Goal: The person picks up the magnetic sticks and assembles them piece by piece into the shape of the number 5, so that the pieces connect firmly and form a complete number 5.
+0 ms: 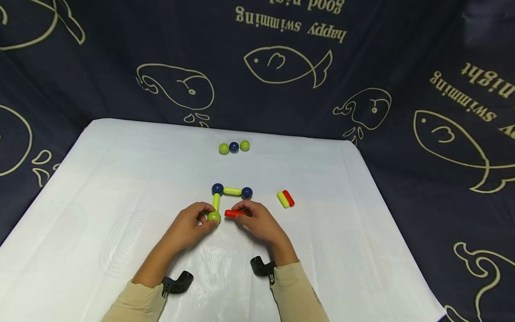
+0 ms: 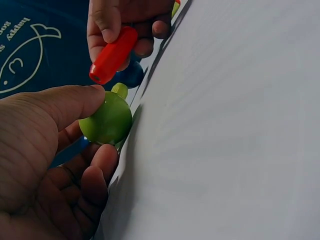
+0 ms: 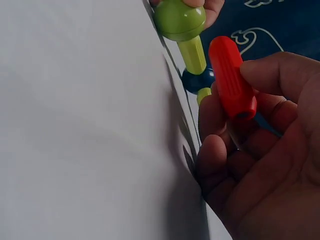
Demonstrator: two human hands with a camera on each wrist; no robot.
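Observation:
My left hand (image 1: 192, 226) pinches a green ball (image 1: 214, 217) between thumb and fingers. From that ball a yellow-green rod (image 1: 216, 202) runs to a dark blue ball (image 1: 217, 188). A second yellow-green rod (image 1: 232, 191) joins it to another dark blue ball (image 1: 246, 193), forming an L. In my right hand (image 1: 260, 222) a red rod (image 1: 233, 213) is pinched between thumb and fingers, its free end pointing at the green ball. The right wrist view shows the red rod (image 3: 232, 77) ridged and apart from the green ball (image 3: 180, 20).
A loose yellow-green rod (image 1: 283, 199) and a red rod (image 1: 288, 198) lie side by side right of the hands. Farther back, a green ball (image 1: 224, 149), a blue ball (image 1: 234, 147) and another green ball (image 1: 245, 145) sit in a row on the white tabletop (image 1: 161, 161).

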